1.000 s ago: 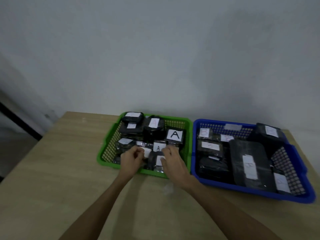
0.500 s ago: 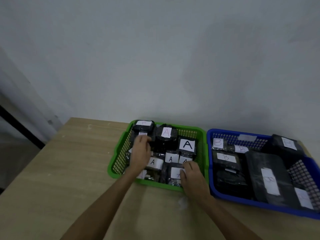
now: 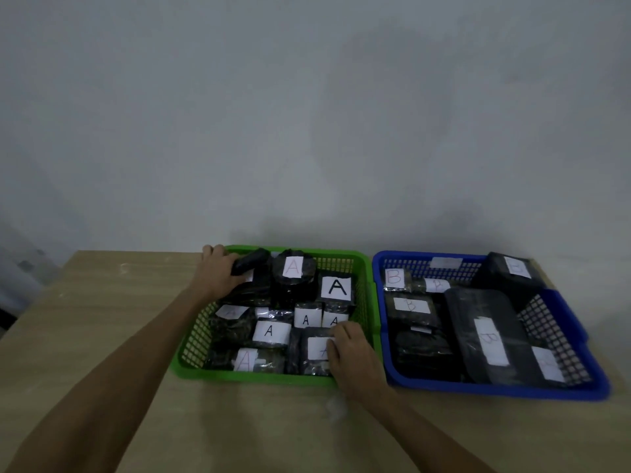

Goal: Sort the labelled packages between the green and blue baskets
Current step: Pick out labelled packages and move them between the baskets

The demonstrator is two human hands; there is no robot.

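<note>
Light wooden table (image 3: 102,336); on it, side by side: green plastic mesh basket (image 3: 363,302); blue plastic mesh basket (image 3: 563,392); both package-filled.
</note>
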